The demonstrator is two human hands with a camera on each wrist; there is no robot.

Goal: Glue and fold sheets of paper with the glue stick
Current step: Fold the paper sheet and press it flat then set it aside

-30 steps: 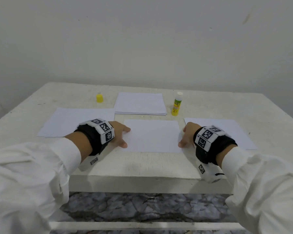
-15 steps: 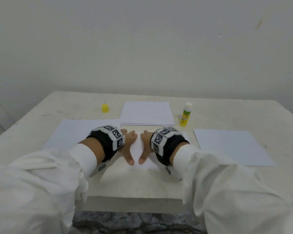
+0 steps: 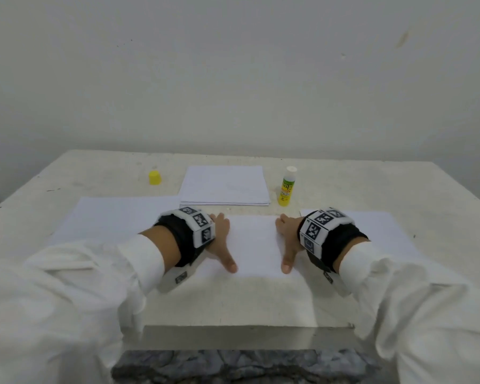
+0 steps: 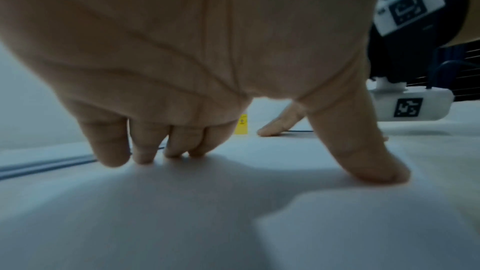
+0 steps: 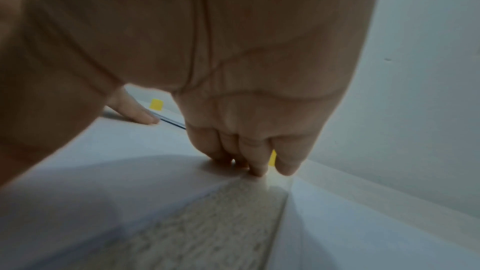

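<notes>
I am pressing the folded sheet (image 3: 257, 245) flat on the table (image 3: 399, 189), near its front edge, between the sheets lying to either side, and my judgement is that uneven pressure could be skewing the crease or shifting the glued layers apart before they set. My left hand (image 3: 219, 239) and right hand (image 3: 287, 239) are resting spread on it, thumbs out, fingertips (image 4: 145, 157) down, gripping nothing, while the uncapped glue stick (image 3: 287, 187) is standing beyond, beside the paper stack (image 3: 225, 187).

Bare indoor room, type unclear; plain pale wall (image 3: 233, 79); rough white table (image 3: 399, 189) pushed against it; grey marbled floor (image 3: 233, 367) below.
</notes>
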